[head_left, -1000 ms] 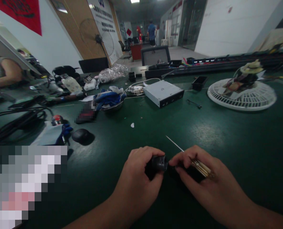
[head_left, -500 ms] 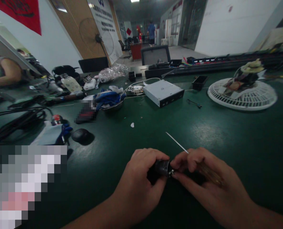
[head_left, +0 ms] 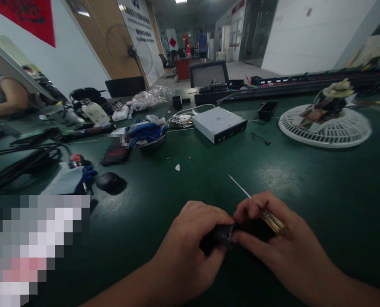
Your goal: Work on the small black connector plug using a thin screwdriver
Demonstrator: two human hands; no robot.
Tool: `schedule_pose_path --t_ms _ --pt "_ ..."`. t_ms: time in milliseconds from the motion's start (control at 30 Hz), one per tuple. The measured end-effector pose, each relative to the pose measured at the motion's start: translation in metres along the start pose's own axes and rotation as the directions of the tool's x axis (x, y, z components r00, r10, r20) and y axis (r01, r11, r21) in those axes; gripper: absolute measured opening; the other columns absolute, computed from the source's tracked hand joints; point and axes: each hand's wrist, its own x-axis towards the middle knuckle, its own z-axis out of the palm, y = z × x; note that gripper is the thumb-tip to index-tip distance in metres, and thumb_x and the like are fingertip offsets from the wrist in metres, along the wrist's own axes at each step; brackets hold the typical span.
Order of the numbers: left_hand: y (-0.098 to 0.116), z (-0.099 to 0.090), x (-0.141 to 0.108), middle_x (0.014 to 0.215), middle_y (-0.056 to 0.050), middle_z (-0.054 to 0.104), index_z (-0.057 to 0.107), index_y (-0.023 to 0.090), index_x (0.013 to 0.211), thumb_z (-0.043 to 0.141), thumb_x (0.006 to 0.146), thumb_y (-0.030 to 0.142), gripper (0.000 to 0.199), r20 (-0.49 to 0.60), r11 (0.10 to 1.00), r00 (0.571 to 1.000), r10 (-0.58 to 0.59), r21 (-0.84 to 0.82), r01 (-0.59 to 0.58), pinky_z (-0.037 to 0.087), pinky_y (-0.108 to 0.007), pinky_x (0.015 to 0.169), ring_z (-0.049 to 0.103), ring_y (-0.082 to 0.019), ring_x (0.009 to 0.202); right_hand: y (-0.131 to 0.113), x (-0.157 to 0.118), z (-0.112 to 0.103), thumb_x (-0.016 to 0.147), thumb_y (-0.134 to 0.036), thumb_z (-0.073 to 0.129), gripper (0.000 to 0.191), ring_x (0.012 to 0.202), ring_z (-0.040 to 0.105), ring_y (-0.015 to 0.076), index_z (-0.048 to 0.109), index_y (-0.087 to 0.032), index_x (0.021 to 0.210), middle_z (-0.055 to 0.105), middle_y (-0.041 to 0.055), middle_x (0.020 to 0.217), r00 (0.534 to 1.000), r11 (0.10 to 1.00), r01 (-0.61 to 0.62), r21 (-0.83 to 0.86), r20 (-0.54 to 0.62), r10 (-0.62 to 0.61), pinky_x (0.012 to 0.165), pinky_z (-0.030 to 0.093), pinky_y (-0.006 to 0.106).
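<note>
Low in the middle of the view, my left hand (head_left: 192, 243) is closed round a small dark cylindrical part (head_left: 223, 234), its open end facing right. My right hand (head_left: 276, 243) keeps a screwdriver (head_left: 274, 221) tucked in its fingers; the handle is amber and see-through, and the thin metal shaft points up and left, away from the part. The thumb and fingertips of that hand touch the right end of the cylindrical part. What they pinch there is hidden.
Beyond my hands lie an optical disc drive (head_left: 220, 121), a wrench (head_left: 260, 138), a white fan grille with motor (head_left: 326, 123) and a black tray (head_left: 268, 110). A black mouse (head_left: 109, 182), a bowl with blue cloth (head_left: 149, 132) and cables (head_left: 26, 157) are left. A person (head_left: 7, 94) sits far left.
Both hands have shifted slightly right with the cylindrical part, which has tipped a little. The screwdriver has turned in my right hand, its tip moving right, and the small metal bit at the part's end is now covered.
</note>
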Motion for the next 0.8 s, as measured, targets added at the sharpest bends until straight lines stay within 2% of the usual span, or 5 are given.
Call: schedule_pose_path --t_ms 167,333,533,700,800 --pt "0.0006 -0.0009 0.0011 0.102 0.002 0.073 0.065 0.024 0.102 0.063 0.076 -0.005 0.039 0.031 0.998 0.999 0.038 -0.048 -0.036 0.046 -0.036 0.091 0.066 -0.016 0.095 0.0006 -0.0007 -0.002 0.08 -0.016 0.074 0.027 0.071 0.064 0.0132 0.048 -0.025 0.082 0.066 -0.0044 0.082 0.998 1.0 -0.027 -0.006 0.063 0.027 0.061 0.054 0.024" --pt "0.0003 -0.0003 0.0019 0.101 0.0 0.074 0.066 0.023 0.099 0.062 0.081 -0.003 0.032 0.019 0.995 0.995 0.094 -0.016 -0.094 0.046 -0.038 0.089 0.067 -0.017 0.092 -0.0002 -0.0025 -0.0007 0.079 -0.01 0.069 0.026 0.071 0.061 0.014 0.05 -0.025 0.086 0.062 -0.004 0.081 0.995 0.999 -0.023 -0.027 0.097 0.026 0.059 0.05 0.025" --pt "0.0001 -0.0016 0.0014 0.106 0.001 0.074 0.065 0.024 0.105 0.057 0.083 -0.005 0.037 0.096 0.973 0.972 0.214 0.065 -0.221 0.046 -0.038 0.087 0.065 -0.017 0.093 -0.0022 -0.0035 -0.0009 0.078 -0.002 0.061 0.027 0.065 0.052 0.0116 0.048 -0.024 0.085 0.052 -0.0053 0.077 0.98 0.994 -0.015 0.107 0.201 -0.007 0.056 0.045 0.023" --pt "0.0025 -0.0018 0.0002 0.107 -0.002 0.073 0.061 0.022 0.107 0.062 0.079 -0.002 0.037 0.063 0.981 0.979 0.192 -0.01 -0.192 0.046 -0.038 0.089 0.065 -0.017 0.095 -0.0021 -0.006 -0.0028 0.08 -0.003 0.061 0.029 0.072 0.052 0.0141 0.047 -0.026 0.091 0.053 -0.0033 0.084 0.971 0.996 0.046 0.081 0.229 -0.063 0.061 0.048 0.026" --pt "0.0051 -0.0022 -0.0003 0.108 -0.003 0.072 0.059 0.022 0.11 0.064 0.078 0.0 0.04 0.056 0.984 0.984 0.171 -0.048 -0.169 0.046 -0.037 0.089 0.065 -0.017 0.095 -0.0033 -0.0083 -0.0032 0.085 -0.008 0.061 0.024 0.078 0.055 0.0158 0.047 -0.026 0.092 0.054 -0.0024 0.087 0.972 0.99 0.051 0.131 0.22 -0.079 0.064 0.051 0.028"
